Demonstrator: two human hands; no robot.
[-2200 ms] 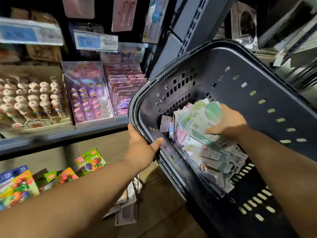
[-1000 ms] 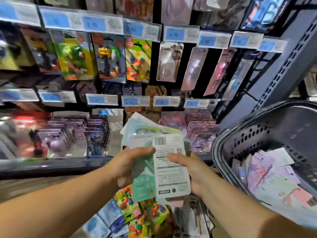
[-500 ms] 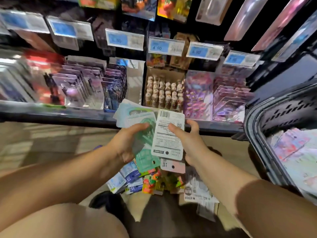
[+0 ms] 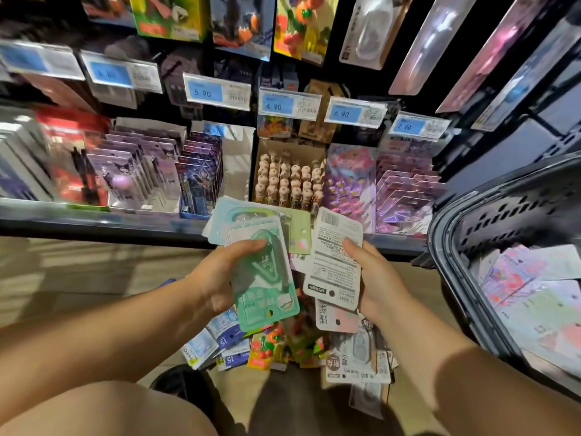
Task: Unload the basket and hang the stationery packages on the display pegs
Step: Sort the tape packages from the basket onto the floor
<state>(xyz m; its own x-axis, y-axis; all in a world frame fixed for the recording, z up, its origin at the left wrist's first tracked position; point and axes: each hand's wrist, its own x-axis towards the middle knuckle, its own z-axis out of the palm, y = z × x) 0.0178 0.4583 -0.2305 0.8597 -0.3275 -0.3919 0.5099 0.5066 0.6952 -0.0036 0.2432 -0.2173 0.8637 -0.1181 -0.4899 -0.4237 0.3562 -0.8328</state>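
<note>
Currently left hand (image 4: pixel 217 278) clasping loose fan of mint-green blister packs (image 4: pixel 267 287), right hand (image 4: pixel 377 281) pinching white barcoded card pack (image 4: pixel 333 265); fan risking sliding apart, spilling onto floor (image 4: pixel 220 380).

Stocked shelf (image 4: pixel 94 221), price tags (image 4: pixel 217 91), wooden floor (image 4: pixel 78 272)

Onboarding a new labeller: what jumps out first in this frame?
Centre frame, the left hand grips a fan of mint-green packages while the right hand holds a white package, barcode side toward the camera. At right, the dark basket holds pastel packages; blue price tags run in a row higher up.
</note>
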